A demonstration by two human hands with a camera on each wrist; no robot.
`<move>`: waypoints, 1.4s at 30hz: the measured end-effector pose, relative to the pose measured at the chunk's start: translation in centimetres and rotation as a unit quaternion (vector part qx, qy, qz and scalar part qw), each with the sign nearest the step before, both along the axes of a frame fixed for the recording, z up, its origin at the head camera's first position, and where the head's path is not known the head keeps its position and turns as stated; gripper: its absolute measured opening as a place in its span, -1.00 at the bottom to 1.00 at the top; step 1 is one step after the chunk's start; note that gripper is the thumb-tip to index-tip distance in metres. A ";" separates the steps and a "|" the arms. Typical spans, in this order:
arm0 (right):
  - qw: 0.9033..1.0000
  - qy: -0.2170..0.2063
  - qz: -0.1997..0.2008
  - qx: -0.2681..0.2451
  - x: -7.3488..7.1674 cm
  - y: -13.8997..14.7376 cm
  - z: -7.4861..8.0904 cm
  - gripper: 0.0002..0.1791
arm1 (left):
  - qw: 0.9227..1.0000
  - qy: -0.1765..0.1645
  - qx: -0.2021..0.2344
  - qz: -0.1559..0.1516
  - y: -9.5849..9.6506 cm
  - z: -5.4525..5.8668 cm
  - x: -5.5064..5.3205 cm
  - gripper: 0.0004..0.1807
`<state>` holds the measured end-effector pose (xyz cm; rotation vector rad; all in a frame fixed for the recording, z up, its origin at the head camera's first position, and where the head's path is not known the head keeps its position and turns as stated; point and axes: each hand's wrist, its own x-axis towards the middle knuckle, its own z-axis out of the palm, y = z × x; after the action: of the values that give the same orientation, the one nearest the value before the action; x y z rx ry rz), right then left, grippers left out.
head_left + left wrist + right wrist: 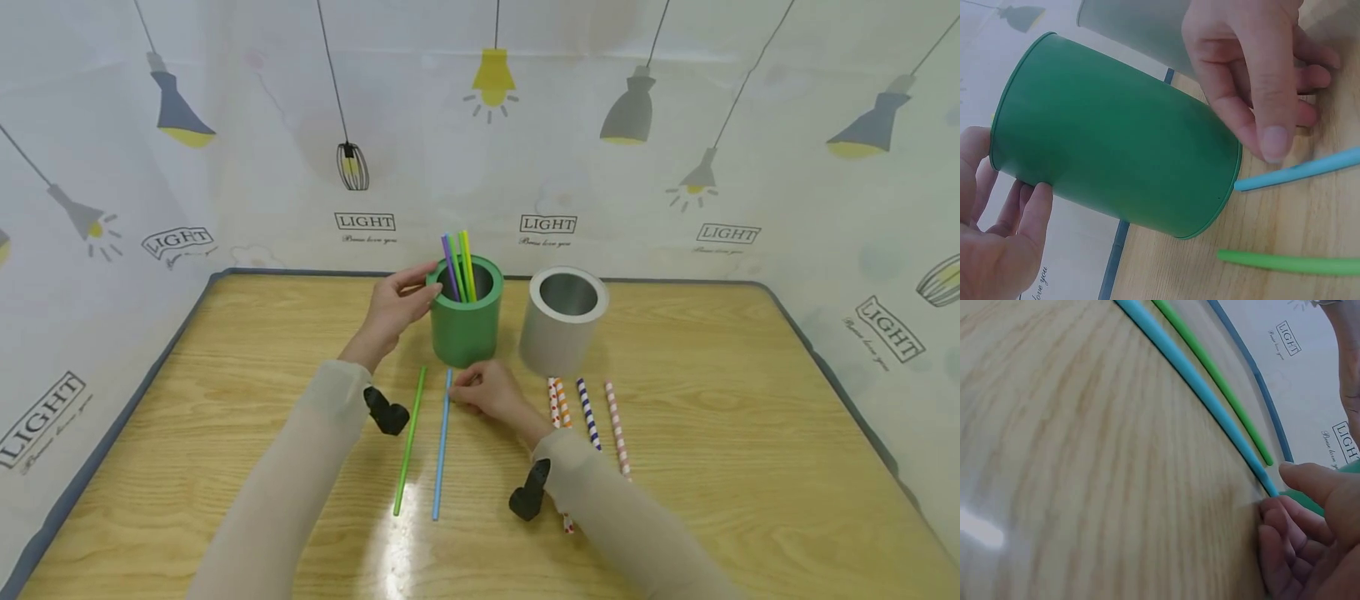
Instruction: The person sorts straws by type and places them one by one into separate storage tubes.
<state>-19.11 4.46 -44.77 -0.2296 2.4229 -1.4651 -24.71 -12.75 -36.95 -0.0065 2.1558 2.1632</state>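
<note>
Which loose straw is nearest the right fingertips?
The blue straw, its far end beside the right hand; the green straw lies to its left, the patterned straws to its right.

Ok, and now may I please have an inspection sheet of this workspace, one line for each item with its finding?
Surface: wooden table, shiny patch near the front.
Job's things: green can, upright, coloured straws standing inside; grey can beside it, no straws seen inside; blue straw and green straw lying before the green can; patterned straws before the grey can, partly hidden by the right arm.
Clutter: nothing seen.
Hands: left hand holds the green can's rim; right hand near the blue straw's far end, fingers not closed on it.
Cables: nothing seen.
Surroundings: white backdrop, printed with lamps.
</note>
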 end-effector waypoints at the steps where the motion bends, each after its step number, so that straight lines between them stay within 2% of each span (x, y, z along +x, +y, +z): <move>1: 1.000 0.013 -0.004 0.014 0.0 -0.1 -0.1 -0.81 | 1.000 0.000 0.001 0.001 0.0 0.0 0.0 -0.52; 4: 0.996 0.046 -0.021 0.071 0.1 -0.4 -0.4 -0.77 | 1.000 -0.001 0.001 0.001 0.0 0.0 0.0 -0.52; 8: 0.990 0.065 -0.036 0.124 0.3 -0.9 -0.4 -0.74 | 1.000 -0.002 0.004 0.004 -0.1 -0.1 0.1 -0.52; 18: 0.977 0.092 -0.042 0.186 1.0 -1.7 -0.3 -0.70 | 1.000 -0.002 0.005 0.004 -0.1 -0.2 0.1 -0.52; 29: 0.979 0.079 -0.029 0.185 0.5 -1.7 0.0 -0.75 | 1.000 0.000 0.007 0.004 -0.1 -0.1 0.1 -0.52; 36: 0.980 0.091 -0.016 0.179 0.3 -1.4 0.3 -0.78 | 1.000 0.001 0.004 0.005 0.0 0.0 0.0 -0.52; 42: 0.991 0.047 -0.034 0.121 0.4 -1.4 0.4 -0.87 | 1.000 0.005 0.004 0.007 0.1 0.0 0.0 -0.53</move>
<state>-18.69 3.03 -44.38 -0.1672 2.6800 -1.1950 -24.69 -12.69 -36.97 -0.0095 2.1597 2.1829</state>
